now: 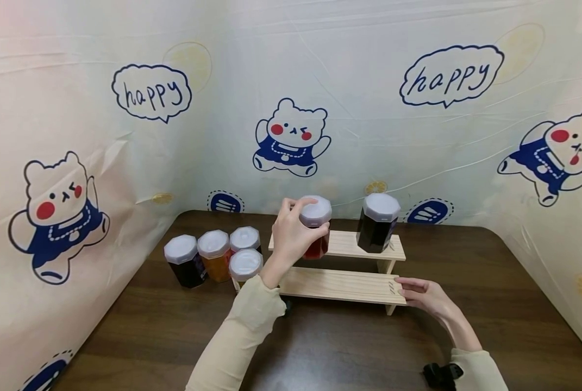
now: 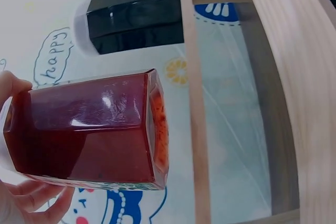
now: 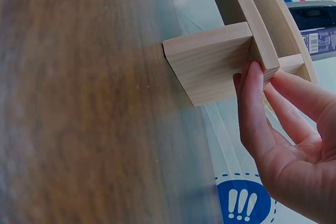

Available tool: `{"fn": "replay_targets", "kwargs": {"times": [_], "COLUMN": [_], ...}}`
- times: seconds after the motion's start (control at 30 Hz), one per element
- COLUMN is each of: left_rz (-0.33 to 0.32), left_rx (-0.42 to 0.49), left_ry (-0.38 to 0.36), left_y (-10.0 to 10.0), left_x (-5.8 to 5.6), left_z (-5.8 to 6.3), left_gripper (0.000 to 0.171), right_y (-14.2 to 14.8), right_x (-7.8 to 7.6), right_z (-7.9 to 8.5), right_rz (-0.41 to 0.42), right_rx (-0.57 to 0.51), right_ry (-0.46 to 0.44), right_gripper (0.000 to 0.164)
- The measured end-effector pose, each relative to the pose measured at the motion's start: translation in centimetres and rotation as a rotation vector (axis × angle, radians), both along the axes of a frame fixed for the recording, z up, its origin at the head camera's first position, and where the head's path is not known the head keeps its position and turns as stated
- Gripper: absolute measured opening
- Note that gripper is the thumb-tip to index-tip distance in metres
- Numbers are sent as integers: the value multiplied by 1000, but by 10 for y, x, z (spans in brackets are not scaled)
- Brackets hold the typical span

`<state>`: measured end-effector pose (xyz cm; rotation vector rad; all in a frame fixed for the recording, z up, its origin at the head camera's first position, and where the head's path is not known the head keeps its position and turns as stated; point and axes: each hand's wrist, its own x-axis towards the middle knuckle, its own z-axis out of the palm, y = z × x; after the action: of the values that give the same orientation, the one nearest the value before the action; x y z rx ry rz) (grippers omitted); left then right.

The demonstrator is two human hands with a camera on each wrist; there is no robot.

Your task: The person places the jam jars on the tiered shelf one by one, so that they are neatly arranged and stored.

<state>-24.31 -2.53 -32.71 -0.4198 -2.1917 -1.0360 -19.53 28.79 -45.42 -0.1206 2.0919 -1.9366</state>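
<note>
Red jar (image 2: 86, 129) pinched by left grip (image 1: 291, 231), right grip (image 1: 430, 297) pinching rack (image 1: 339, 283), five other jars (image 1: 377, 225)

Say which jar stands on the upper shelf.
The dark jar at the right of the upper shelf; the left hand holds the red jar aloft; others are grouped farther left.

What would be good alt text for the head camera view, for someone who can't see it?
A left hand holds a lidded red jar near the upper shelf of a two-level wooden rack, where a dark jar stands, while a right hand grips the right end of the lower shelf. Four more lidded jars cluster to the left.
</note>
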Motion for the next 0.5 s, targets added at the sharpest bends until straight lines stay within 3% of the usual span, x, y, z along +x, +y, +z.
{"fn": "replay_targets", "kwargs": {"times": [0.5], "left_rz": [-10], "left_rx": [1], "left_ry": [-22], "left_y": [21], "left_x": [-16], "left_z": [-5], "left_gripper": [44], "right_y": [-1], "right_x": [1], "right_z": [1], "right_rz": [-1], "right_rx": [10], "right_ry": [0], "right_gripper": [48]}}
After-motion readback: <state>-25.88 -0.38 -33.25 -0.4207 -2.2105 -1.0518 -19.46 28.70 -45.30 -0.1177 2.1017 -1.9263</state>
